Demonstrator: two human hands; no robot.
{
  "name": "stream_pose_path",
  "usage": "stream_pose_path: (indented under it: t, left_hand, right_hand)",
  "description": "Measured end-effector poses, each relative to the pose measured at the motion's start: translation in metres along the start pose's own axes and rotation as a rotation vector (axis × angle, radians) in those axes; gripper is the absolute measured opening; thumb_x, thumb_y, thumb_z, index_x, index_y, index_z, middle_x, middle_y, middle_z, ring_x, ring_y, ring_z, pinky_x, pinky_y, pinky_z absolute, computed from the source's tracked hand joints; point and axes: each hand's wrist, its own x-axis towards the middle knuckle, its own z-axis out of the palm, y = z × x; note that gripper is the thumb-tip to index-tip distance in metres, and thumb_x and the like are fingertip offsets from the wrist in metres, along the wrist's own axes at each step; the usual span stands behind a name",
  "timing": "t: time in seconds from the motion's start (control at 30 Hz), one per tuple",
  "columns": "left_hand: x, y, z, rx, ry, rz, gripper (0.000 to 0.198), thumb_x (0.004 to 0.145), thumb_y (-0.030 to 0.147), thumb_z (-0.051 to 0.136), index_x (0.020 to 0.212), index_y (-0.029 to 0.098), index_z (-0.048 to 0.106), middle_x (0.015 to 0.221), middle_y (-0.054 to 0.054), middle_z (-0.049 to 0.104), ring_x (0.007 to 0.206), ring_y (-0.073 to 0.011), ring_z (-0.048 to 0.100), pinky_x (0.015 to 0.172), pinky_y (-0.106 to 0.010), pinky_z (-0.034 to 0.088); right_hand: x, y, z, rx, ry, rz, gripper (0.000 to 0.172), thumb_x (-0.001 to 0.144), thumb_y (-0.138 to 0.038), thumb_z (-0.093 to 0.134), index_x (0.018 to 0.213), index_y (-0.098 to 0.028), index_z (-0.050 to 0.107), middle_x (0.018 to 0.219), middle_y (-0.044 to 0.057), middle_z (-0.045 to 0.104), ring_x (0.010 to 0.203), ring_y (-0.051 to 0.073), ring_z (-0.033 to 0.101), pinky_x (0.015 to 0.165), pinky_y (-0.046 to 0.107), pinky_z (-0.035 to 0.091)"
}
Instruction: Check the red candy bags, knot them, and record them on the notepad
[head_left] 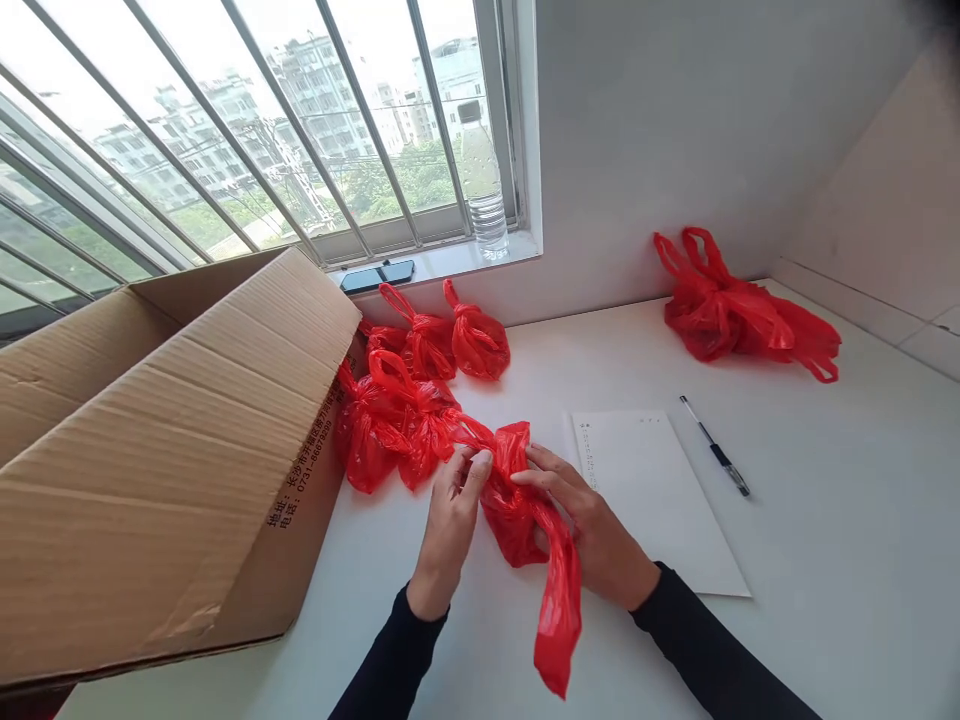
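A red plastic bag (517,510) rests on the white table between my hands, its top gathered and one long handle trailing toward me. My left hand (454,515) pinches the gathered plastic on the left side, thumb and fingers together. From the right, my right hand (589,515) curls over the bag with its fingers on the plastic near the twist; part of that hand is behind the trailing handle. Just left of the bag sit several knotted red bags (427,430), bulging with contents I cannot make out.
An open cardboard box (187,460) fills the left side. On the right lie a paper pad (660,500), a pen (716,445) and a heap of red bags (742,315). A water bottle (484,185) and a phone (377,276) occupy the windowsill.
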Motion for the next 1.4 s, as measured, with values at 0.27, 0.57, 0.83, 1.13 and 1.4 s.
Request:
stream_pose_path:
  t: [0.27, 0.57, 0.83, 1.13, 1.4]
  left_hand:
    - [0.043, 0.036, 0.009, -0.087, -0.027, 0.134, 0.021, 0.084, 0.037, 0.071, 0.082, 0.019, 0.061, 0.079, 0.000, 0.061, 0.071, -0.0132, 0.056, 0.070, -0.027, 0.049]
    - [0.119, 0.056, -0.007, 0.273, 0.276, 0.404, 0.035, 0.080, 0.028, 0.069, 0.113, 0.021, 0.058, 0.099, -0.005, 0.062, 0.090, -0.0202, 0.062, 0.081, -0.035, 0.052]
    - [0.094, 0.007, 0.029, 0.869, 0.016, 0.585, 0.048, 0.087, 0.034, 0.068, 0.134, 0.026, 0.063, 0.149, -0.016, 0.050, 0.140, -0.0422, 0.042, 0.115, -0.061, 0.031]
    - [0.113, -0.010, 0.003, 1.189, -0.168, 0.591, 0.048, 0.084, 0.011, 0.062, 0.130, 0.022, 0.066, 0.148, -0.014, 0.057, 0.144, -0.0375, 0.043, 0.118, -0.063, 0.028]
    - [0.086, -0.008, 0.006, 1.224, -0.022, 0.608, 0.047, 0.096, 0.021, 0.048, 0.140, 0.018, 0.062, 0.153, -0.018, 0.052, 0.144, -0.0387, 0.043, 0.117, -0.059, 0.032]
  right_hand:
    - [0.004, -0.006, 0.000, -0.004, -0.014, -0.039, 0.069, 0.091, -0.013, 0.056, 0.156, -0.031, 0.038, 0.168, 0.005, 0.030, 0.158, 0.024, 0.022, 0.128, 0.052, 0.029]
    - [-0.001, -0.003, 0.004, -0.025, -0.078, 0.026, 0.079, 0.086, -0.009, 0.053, 0.157, -0.036, 0.033, 0.167, 0.005, 0.029, 0.153, 0.026, 0.033, 0.121, 0.053, 0.039]
    - [0.001, -0.003, 0.003, -0.015, -0.015, 0.024, 0.073, 0.086, -0.007, 0.053, 0.153, -0.034, 0.041, 0.160, 0.005, 0.040, 0.149, 0.024, 0.038, 0.121, 0.047, 0.042]
    - [0.004, -0.001, -0.001, -0.007, 0.029, 0.071, 0.051, 0.090, -0.009, 0.052, 0.135, -0.031, 0.061, 0.120, 0.005, 0.068, 0.109, 0.022, 0.067, 0.095, 0.041, 0.057]
    - [0.001, 0.005, 0.003, 0.018, 0.027, 0.128, 0.036, 0.093, -0.010, 0.050, 0.121, -0.024, 0.068, 0.109, 0.004, 0.074, 0.099, 0.019, 0.070, 0.088, 0.034, 0.058]
